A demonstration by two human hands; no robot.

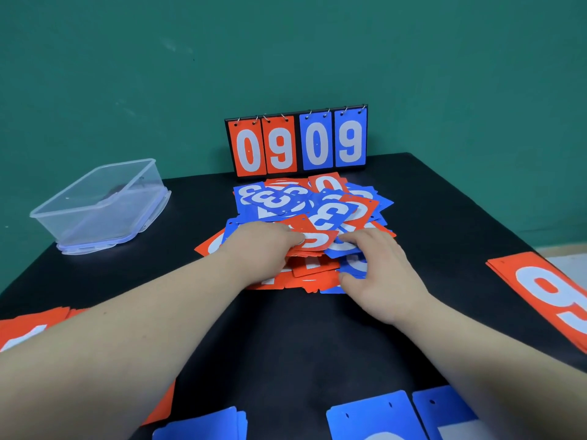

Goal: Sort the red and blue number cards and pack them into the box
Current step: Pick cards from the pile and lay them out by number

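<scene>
Scoreboard (297, 141), far edge of desk: red flaps (263, 147) read 0 and 9; blue flaps (333, 141) read 0 and 9.
Pile (349, 198), desk middle: several blue cards (276, 198) read 3; red card (328, 183) at its far side reads 0.
Red stack (540, 290), right edge of desk: top card reads 9.

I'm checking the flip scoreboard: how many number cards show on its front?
4, in a row on the scoreboard: red 0, red 9, blue 0, blue 9. Others may hang hidden behind them.
</scene>
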